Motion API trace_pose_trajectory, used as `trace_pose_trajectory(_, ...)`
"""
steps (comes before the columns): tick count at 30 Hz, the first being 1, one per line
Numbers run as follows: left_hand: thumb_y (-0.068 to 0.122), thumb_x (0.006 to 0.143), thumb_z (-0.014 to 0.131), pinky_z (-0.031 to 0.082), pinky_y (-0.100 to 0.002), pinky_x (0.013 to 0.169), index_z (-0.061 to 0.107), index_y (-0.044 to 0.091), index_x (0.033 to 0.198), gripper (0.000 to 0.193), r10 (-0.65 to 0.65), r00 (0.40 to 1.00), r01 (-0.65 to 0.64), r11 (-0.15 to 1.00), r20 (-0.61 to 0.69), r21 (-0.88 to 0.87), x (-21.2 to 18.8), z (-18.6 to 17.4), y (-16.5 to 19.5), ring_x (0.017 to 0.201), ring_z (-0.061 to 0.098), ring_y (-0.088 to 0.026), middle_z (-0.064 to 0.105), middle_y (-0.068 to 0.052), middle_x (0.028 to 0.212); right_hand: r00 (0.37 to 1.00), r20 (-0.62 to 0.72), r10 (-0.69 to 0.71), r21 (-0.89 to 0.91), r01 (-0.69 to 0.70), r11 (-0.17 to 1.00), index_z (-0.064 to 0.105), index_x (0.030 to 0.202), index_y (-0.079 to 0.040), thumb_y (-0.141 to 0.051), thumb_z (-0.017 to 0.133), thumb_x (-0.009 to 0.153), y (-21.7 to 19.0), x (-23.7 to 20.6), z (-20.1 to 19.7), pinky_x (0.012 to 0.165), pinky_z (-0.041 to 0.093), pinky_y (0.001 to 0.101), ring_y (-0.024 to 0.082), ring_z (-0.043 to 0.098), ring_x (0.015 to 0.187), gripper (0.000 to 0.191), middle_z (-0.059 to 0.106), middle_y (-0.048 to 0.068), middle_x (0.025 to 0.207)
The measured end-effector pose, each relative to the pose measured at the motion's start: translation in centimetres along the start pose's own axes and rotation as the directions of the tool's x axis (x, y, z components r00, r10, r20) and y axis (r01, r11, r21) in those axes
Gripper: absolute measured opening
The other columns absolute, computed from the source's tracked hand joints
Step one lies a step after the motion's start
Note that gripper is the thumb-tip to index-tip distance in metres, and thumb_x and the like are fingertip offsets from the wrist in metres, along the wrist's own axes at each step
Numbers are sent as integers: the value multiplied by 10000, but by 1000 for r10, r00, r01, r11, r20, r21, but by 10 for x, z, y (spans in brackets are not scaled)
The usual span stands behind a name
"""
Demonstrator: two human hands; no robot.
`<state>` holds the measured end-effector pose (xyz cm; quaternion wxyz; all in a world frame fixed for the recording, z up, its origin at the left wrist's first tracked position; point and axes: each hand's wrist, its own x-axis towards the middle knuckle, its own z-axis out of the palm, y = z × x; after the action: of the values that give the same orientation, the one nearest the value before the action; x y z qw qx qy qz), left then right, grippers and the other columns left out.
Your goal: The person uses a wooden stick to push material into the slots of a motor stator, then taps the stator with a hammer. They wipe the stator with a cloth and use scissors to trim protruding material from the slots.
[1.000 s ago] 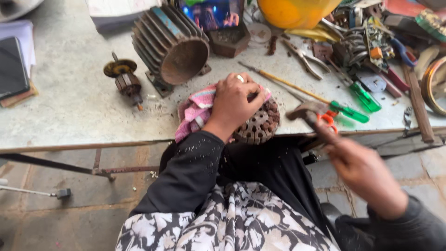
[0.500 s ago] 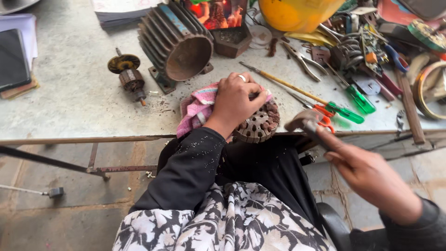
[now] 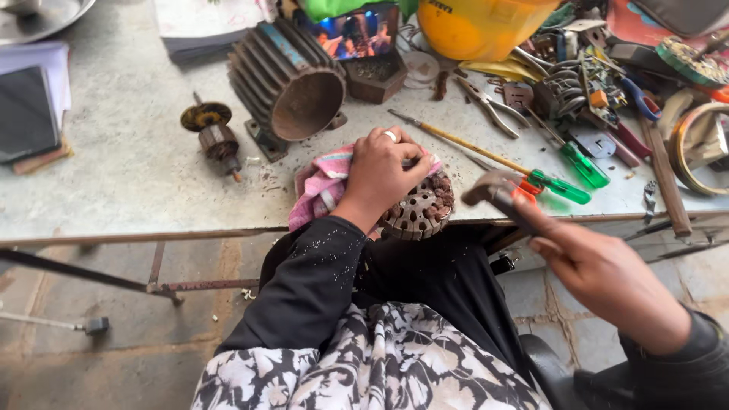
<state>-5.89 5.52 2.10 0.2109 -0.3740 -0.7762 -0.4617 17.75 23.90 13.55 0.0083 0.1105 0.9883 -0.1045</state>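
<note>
Step in hand looks like driving or knocking at the stator core [image 3: 421,212] — a round slotted metal piece with windings, sitting at the near edge of the workbench [image 3: 137,175], half on a pink striped cloth [image 3: 323,186].

Left hand [image 3: 383,171] is clamped down flat over the top of the core, fingers curled round its far side, ring on 1 finger. It's pinning the piece, not lifting it.

Right hand [image 3: 600,269] is closed in a fist round the handle of a hammer [image 3: 490,190]; head is raised just right of the core, not touching it.

Next move, as I judge it: a controlled blow on the exposed rim, clear of the left fingers — the core overhangs the bench edge, so it could tip or slide off the cloth.

Nearby: finned motor housing [image 3: 292,83] behind, rotor [image 3: 213,137] to the left, 2 green-handled screwdrivers [image 3: 573,178] right of the hammer.
</note>
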Motion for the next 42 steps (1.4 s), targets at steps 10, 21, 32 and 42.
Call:
trace_pose_trajectory(10,350,882,742,461,-448,889,820,148,870,217,28,999,-30,998,24,48,-1,-1,-2,1019,620,-277,709,-12,976,955,-172,-242,-141,219,965,464,1553,-286,-167,612,943,-7,23,31,662,544,450,328,691,734,638,689,131,873)
trace_pose_trajectory(21,416,908,708,505,-456,942,775,144,1026,305,-233,968,244,963,98,-115,2,4,-13,1024,671,-274,724,-34,1060,945,-327,-32,242,117,963,479,1510,-304,-172,640,924,2,0,84,726,559,439,373,710,857,622,708,178,1035)
trace_pose_trajectory(32,730,706,765,534,-445,937,754,-20,1036,820,-432,803,226,858,409,461,35,-18,-37,1042,697,-376,730,-239,1087,926,-373,-66,303,189,934,455,1519,-291,-164,665,892,16,4,118,685,536,448,371,666,779,673,665,144,913)
trace_pose_trajectory(42,722,580,794,566,-423,837,760,-54,931,853,-558,595,347,827,579,442,56,-25,-38,891,766,-337,786,-226,969,923,-364,-127,249,228,941,420,1534,-300,-146,647,901,25,7,135,617,520,456,329,635,680,690,591,115,820)
